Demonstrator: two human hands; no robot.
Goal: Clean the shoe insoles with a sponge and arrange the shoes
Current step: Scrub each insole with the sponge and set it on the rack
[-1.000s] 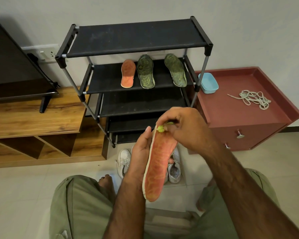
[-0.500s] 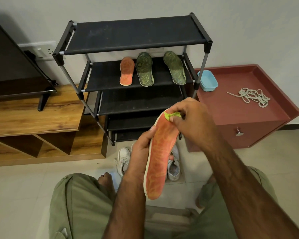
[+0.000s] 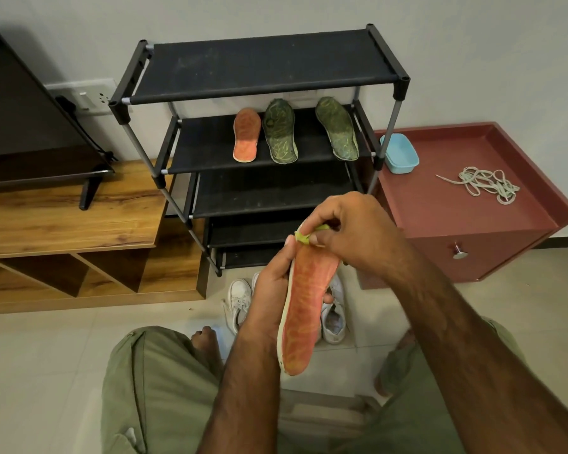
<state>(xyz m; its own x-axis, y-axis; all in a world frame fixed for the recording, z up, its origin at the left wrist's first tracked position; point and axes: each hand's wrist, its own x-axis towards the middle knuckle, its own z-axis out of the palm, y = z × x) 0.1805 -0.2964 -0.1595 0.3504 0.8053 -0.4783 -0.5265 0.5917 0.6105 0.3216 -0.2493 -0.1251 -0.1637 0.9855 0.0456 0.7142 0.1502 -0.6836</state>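
Black fabric-tier shoe rack (image 3: 263, 60) carries three spare insoles (image 3: 279, 136), probably parked to dry. Long orange patterned insole (image 3: 309, 306) stands over the lap. Left grip (image 3: 269, 290) wraps its edge as a brace. Right grip (image 3: 351, 231) pinches small green sponge (image 3: 304, 238) against its top end for scrubbing.

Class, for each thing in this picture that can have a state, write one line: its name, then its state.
Held insole: tilted upright, patterned face towards camera.
Sponge: pinched against the insole's top end.
Left hand: holds the insole's edge.
Right hand: pinches the sponge.
Shelf insoles: three lying flat.
White shoes: on the floor, partly hidden.
Laces: loose, tangled.
Drawer: shut.
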